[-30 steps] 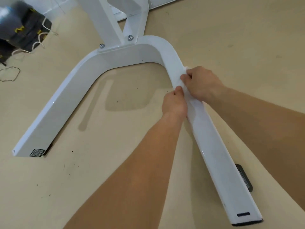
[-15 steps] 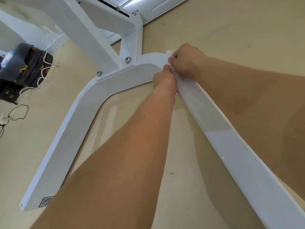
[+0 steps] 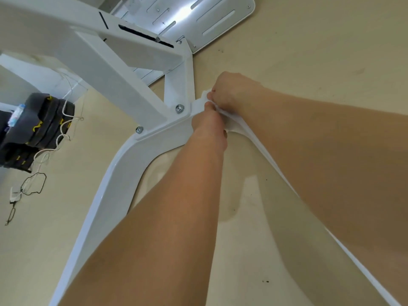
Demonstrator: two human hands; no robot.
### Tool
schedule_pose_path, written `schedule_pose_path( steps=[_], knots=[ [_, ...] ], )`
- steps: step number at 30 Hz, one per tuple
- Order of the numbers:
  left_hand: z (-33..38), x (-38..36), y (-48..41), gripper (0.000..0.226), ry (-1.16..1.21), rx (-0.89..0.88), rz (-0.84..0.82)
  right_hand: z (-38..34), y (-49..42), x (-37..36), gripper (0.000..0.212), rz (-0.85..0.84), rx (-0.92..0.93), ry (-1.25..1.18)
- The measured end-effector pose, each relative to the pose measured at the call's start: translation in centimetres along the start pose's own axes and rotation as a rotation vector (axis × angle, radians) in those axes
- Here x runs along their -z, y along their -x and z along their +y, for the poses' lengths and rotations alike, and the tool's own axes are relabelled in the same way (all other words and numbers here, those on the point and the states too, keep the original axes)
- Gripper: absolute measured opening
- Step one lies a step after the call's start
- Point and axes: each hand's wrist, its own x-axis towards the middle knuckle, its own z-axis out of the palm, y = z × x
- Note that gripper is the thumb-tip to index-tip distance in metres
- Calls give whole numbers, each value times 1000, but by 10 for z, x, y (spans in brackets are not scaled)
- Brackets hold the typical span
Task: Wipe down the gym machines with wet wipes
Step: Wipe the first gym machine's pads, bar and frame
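**Wiping the bend of a white gym frame**

My forearms are reaching over the beige floor (image 3: 309, 51). My left hand (image 3: 208, 124) and right hand (image 3: 234, 91) are meeting at the bend of the white frame (image 3: 123, 173), both curling their fingers around a white wipe (image 3: 205, 95) and pressing it onto the metal. Just beyond them, a bolt (image 3: 180, 108) is sitting where a slanted post (image 3: 114, 69) joins the frame. Farther off, a slotted plate (image 3: 209, 18) is lying on the floor, and a dark bag (image 3: 37, 129) is sitting at far left.
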Motion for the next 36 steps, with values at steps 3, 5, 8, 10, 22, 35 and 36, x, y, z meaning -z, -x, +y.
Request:
schedule_pose_path(
  steps=[3,5,8,10,22,35,36],
  knots=[
    [5,6,-8,32,4,22,6,-6,-2,-5,30,20,-7,20],
    [6,8,-10,35,11,21,20,-6,-3,-7,32,17,-17,26],
    [6,10,-6,41,19,20,31,-8,1,-2,24,10,-26,75],
    [6,13,-3,41,2,0,18,-5,7,3,23,0,-36,106],
    [-49,-1,86,28,-217,-272,-135,71,94,42,37,-20,-66,-15],
    [-172,37,282,15,-218,-282,-205,134,303,67,22,-91,-61,-11],
    [-180,39,297,15,-223,-272,-205,141,320,69,21,-96,-67,-2]
  ],
)
